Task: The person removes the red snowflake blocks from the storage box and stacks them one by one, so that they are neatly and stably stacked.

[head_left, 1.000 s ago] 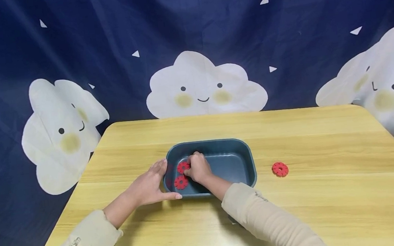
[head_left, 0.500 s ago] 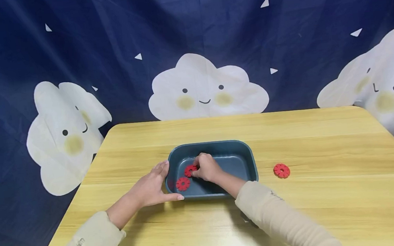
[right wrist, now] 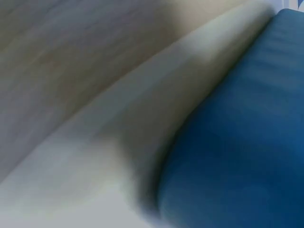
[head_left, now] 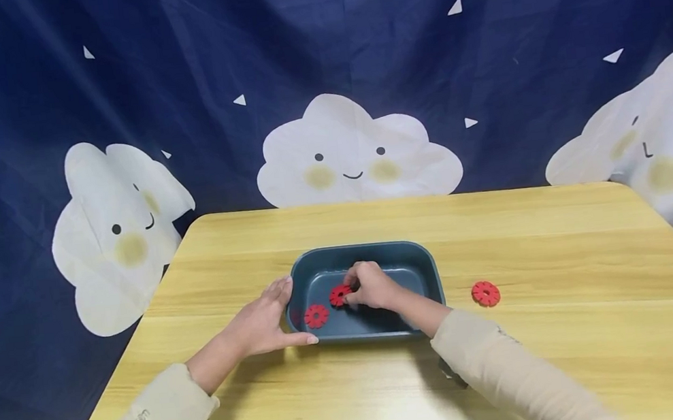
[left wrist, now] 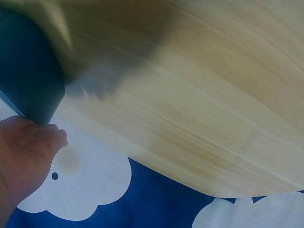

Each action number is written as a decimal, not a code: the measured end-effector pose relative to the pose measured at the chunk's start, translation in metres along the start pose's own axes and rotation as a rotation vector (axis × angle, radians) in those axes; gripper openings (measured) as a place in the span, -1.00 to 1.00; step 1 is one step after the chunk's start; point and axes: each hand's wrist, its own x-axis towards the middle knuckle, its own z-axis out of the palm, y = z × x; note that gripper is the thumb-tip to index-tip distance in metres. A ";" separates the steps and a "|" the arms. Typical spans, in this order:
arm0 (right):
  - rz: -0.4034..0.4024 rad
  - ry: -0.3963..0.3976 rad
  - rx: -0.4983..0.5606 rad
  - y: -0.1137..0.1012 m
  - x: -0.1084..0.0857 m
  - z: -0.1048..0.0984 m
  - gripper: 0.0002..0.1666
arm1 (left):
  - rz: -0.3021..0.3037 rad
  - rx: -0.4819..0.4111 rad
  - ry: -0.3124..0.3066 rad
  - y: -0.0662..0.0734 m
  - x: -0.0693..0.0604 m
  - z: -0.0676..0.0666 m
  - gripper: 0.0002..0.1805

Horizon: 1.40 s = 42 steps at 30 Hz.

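In the head view a dark teal, rounded rectangular tub (head_left: pixel 386 334) stands on the table. My left hand (head_left: pixel 263 322) lies against its left end, thumb stretched along the near side and fingers at the left wall. The left wrist view shows that hand (left wrist: pixel 28 154) beside the tub's outer wall (left wrist: pixel 28 61). Inside the tub, my right hand (head_left: pixel 375 286) pinches a red notched plastic disc (head_left: pixel 339 296) between thumb and fingers. A second red disc (head_left: pixel 316 316) lies on the tub floor to the left. The right wrist view is blurred, with no hand visible.
Another red notched disc (head_left: pixel 485 293) lies on the wooden table (head_left: pixel 562 248), right of the tub. Behind the table hangs a dark blue curtain (head_left: pixel 200 80) with cloud prints. A small dark object (head_left: pixel 452 374) shows under the right sleeve.
My right hand has moved rightward within the tub, carrying the pinched red disc away from the other one. The left hand stays against the tub, and the head view has shifted slightly.
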 end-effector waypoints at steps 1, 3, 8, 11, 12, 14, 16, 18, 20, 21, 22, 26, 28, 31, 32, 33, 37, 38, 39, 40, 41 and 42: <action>-0.013 -0.004 -0.012 0.001 -0.001 -0.003 -0.77 | 0.000 -0.003 0.001 0.001 0.000 0.000 0.26; -0.027 -0.021 -0.025 0.004 -0.004 -0.010 -0.76 | 0.005 -0.005 0.007 0.002 0.001 -0.001 0.25; -0.037 -0.045 -0.049 0.010 -0.012 -0.024 -0.75 | 0.008 -0.002 0.017 0.002 0.002 0.000 0.25; -0.037 -0.048 -0.060 0.013 -0.017 -0.032 -0.74 | 0.010 0.006 0.020 0.001 0.001 0.000 0.26; -0.029 -0.056 -0.063 0.013 -0.019 -0.035 -0.74 | 0.011 0.007 0.019 0.001 0.001 0.000 0.26; -0.026 -0.074 -0.074 0.013 -0.023 -0.041 -0.74 | 0.014 0.013 0.015 0.001 0.001 0.000 0.26; -0.028 -0.093 -0.089 0.013 -0.027 -0.047 -0.75 | 0.017 0.020 0.013 0.001 0.000 0.000 0.26; -0.027 -0.102 -0.109 0.013 -0.030 -0.053 -0.75 | 0.018 0.022 0.016 0.001 0.000 0.000 0.26; -0.036 -0.101 -0.138 0.014 -0.032 -0.059 -0.75 | 0.018 0.020 0.024 0.002 0.001 0.000 0.26; -0.041 -0.102 -0.152 0.015 -0.033 -0.061 -0.75 | 0.017 0.020 0.027 0.002 0.000 0.000 0.26; -0.046 -0.103 -0.165 0.016 -0.033 -0.063 -0.75 | 0.018 0.017 0.029 0.002 0.000 0.000 0.26; -0.083 -0.101 -0.206 0.022 -0.037 -0.067 -0.75 | 0.015 0.013 0.028 0.001 -0.002 0.001 0.26; -0.110 -0.090 -0.207 0.026 -0.040 -0.070 -0.76 | 0.017 0.012 0.028 0.001 -0.002 0.002 0.26; -0.176 -0.045 -0.180 0.033 -0.044 -0.073 -0.77 | 0.018 0.011 0.032 0.001 -0.003 0.002 0.26; -0.186 -0.030 -0.170 0.034 -0.046 -0.075 -0.77 | 0.017 0.009 0.033 0.001 -0.003 0.003 0.26; -0.199 -0.017 -0.162 0.034 -0.047 -0.077 -0.77 | 0.017 0.008 0.033 0.001 -0.002 0.003 0.26; -0.195 0.018 -0.169 0.036 -0.051 -0.083 -0.75 | 0.014 0.006 0.032 0.000 -0.002 0.003 0.25; -0.162 0.011 -0.181 0.032 -0.053 -0.086 -0.75 | 0.014 0.006 0.031 0.000 -0.002 0.002 0.25; -0.149 0.008 -0.192 0.033 -0.054 -0.088 -0.75 | 0.014 0.007 0.031 -0.001 -0.002 0.002 0.25; -0.136 0.005 -0.202 0.034 -0.055 -0.090 -0.74 | 0.014 0.007 0.031 -0.001 -0.002 0.003 0.25; -0.120 -0.001 -0.210 0.034 -0.056 -0.091 -0.74 | 0.015 0.006 0.032 -0.001 -0.001 0.003 0.25; -0.110 -0.008 -0.218 0.035 -0.058 -0.093 -0.74 | 0.015 0.008 0.031 -0.001 -0.001 0.003 0.26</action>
